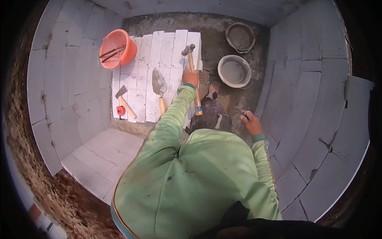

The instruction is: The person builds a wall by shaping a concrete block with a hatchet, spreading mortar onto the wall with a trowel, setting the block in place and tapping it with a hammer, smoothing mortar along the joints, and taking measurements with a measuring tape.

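My left hand point(191, 76) is wrapped round the wooden handle of a hammer point(190, 59), held above the white blocks point(169, 47). Its metal head points away from me, and the handle's blue-banded end reaches back toward my body. Beside my left forearm lies a trowel point(159, 83) with a wooden handle, flat on the blocks. Farther left are a small hatchet point(126, 104) and a red tape measure point(120, 110). Out to the right, my right hand point(252, 124) hangs near the block wall, fingers curled together; whatever they may hold is too small to make out.
An orange bucket point(129, 51) with tools in it stands at the blocks' far left corner. Two mortar buckets, one pale-rimmed point(247, 73) and one darker point(251, 35), stand on the wet floor at right. Grey block walls point(306, 91) enclose the space.
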Motion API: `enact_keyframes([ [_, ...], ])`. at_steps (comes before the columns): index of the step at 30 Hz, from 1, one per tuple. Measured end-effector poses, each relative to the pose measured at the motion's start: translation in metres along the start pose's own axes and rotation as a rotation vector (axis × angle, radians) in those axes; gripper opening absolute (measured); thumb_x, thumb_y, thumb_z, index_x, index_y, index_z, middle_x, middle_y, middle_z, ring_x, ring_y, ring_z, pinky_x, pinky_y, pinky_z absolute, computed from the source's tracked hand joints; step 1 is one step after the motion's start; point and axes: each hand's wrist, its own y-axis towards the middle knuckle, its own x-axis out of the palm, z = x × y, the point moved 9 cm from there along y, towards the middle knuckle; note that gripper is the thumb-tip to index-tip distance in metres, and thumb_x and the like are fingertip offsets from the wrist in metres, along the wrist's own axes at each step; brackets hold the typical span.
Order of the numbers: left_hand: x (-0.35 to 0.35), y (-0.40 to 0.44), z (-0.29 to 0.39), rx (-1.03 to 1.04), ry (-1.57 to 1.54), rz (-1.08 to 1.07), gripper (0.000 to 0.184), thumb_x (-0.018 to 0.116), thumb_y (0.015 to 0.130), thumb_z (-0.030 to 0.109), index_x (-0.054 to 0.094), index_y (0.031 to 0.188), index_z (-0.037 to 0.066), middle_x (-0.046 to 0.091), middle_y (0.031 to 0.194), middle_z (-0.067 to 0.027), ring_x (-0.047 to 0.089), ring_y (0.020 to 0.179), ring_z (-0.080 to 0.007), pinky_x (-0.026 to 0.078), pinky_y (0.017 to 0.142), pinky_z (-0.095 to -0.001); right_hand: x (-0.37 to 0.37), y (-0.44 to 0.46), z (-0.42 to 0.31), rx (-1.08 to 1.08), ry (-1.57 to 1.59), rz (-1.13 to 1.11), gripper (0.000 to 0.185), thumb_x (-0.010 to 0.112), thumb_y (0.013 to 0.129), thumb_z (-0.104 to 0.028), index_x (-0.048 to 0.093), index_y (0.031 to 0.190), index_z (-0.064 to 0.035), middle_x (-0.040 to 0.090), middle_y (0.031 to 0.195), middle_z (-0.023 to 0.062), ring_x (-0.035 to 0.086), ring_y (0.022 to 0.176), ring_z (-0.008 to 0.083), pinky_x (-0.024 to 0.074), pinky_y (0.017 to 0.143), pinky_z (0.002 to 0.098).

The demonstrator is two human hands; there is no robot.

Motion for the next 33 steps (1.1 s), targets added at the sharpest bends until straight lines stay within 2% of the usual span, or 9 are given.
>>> enact_keyframes([
  [3,-0.045,0.028,-0.034,-0.095,0.489,0.017,0.041,0.072,0.088,0.025,0.058,0.119,0.002,0.071,0.103,-0.0248,0.069,0.099,-0.0449,0.054,0.087,-0.0528,0.01,0.005,0.076,0.192,-0.177,-0.063,0.047,0.066,0.094,-0.039,0.065,0.127,-0.0048,0.068,0.124,0.0231,0.062,0.119,0.0415,0.0491,0.099,0.0473],
  [7,-0.11,-0.021,-0.015,0.097,0.851,0.359,0.047,0.067,0.094,0.03,0.059,0.133,0.006,0.057,0.126,-0.017,0.056,0.119,-0.0368,0.045,0.1,-0.0513,0.0,-0.024,0.169,0.411,-0.236,-0.017,0.051,0.067,0.092,-0.041,0.065,0.13,-0.0066,0.067,0.127,0.0215,0.06,0.122,0.0416,0.0474,0.104,0.0468],
  [10,-0.147,-0.062,-0.094,-0.462,1.013,0.344,0.046,0.066,0.093,0.039,0.058,0.119,0.001,0.058,0.119,-0.0197,0.062,0.107,-0.0397,0.05,0.092,-0.0507,0.0,-0.044,0.221,0.487,-0.042,0.095,0.049,0.067,0.092,-0.039,0.067,0.129,-0.0067,0.065,0.132,0.0197,0.061,0.122,0.0409,0.0465,0.107,0.045],
  [15,-0.159,-0.083,-0.146,-0.323,0.765,0.018,0.047,0.061,0.096,0.036,0.055,0.119,-0.005,0.066,0.11,-0.0308,0.064,0.105,-0.0473,0.051,0.09,-0.0519,0.017,-0.037,0.229,0.48,0.131,0.178,0.047,0.069,0.089,-0.037,0.068,0.127,-0.0094,0.066,0.129,0.0207,0.061,0.12,0.0412,0.0464,0.106,0.047],
  [18,-0.196,-0.07,-0.136,-0.03,0.643,0.137,0.043,0.057,0.098,0.032,0.055,0.119,-0.005,0.066,0.108,-0.033,0.064,0.103,-0.0492,0.05,0.088,-0.054,-0.002,-0.028,0.18,0.423,0.07,0.216,0.046,0.068,0.09,-0.039,0.067,0.127,-0.011,0.068,0.125,0.0205,0.063,0.117,0.041,0.0475,0.103,0.0486],
  [22,-0.145,-0.055,-0.042,0.136,0.206,0.025,0.04,0.058,0.099,0.031,0.054,0.118,-0.003,0.064,0.097,-0.0179,0.065,0.085,-0.0297,0.053,0.081,-0.0421,-0.024,-0.016,0.058,0.115,0.189,0.112,0.047,0.067,0.091,-0.041,0.066,0.127,-0.011,0.069,0.119,0.021,0.064,0.112,0.0402,0.0486,0.098,0.0501],
  [26,0.009,-0.125,0.145,0.38,-0.228,-0.431,0.034,0.051,0.106,0.024,0.046,0.126,-0.003,0.055,0.121,-0.0126,0.054,0.108,-0.0204,0.043,0.099,-0.0361,-0.025,0.009,-0.065,-0.297,0.408,0.028,0.06,0.073,0.084,-0.037,0.058,0.133,-0.0053,0.066,0.118,0.0196,0.063,0.108,0.0365,0.0479,0.097,0.0442],
  [28,0.074,-0.172,0.204,0.403,-0.387,-0.641,0.048,0.046,0.108,0.028,0.037,0.142,-0.004,0.047,0.143,-0.0185,0.048,0.132,-0.028,0.036,0.113,-0.0409,-0.048,-0.002,-0.124,-0.45,0.459,0.017,0.066,0.074,0.081,-0.029,0.052,0.137,-0.0027,0.064,0.117,0.0184,0.062,0.109,0.0355,0.0469,0.099,0.0415],
  [33,0.086,-0.222,0.297,0.744,-0.365,-0.708,0.065,0.045,0.108,0.036,0.024,0.156,-0.002,0.026,0.161,-0.0178,0.042,0.141,-0.0297,0.033,0.117,-0.042,-0.164,-0.027,-0.076,-0.285,0.521,0.77,0.053,0.069,0.081,-0.016,0.05,0.128,-0.0002,0.064,0.109,0.0228,0.062,0.105,0.0428,0.0492,0.092,0.0464],
])
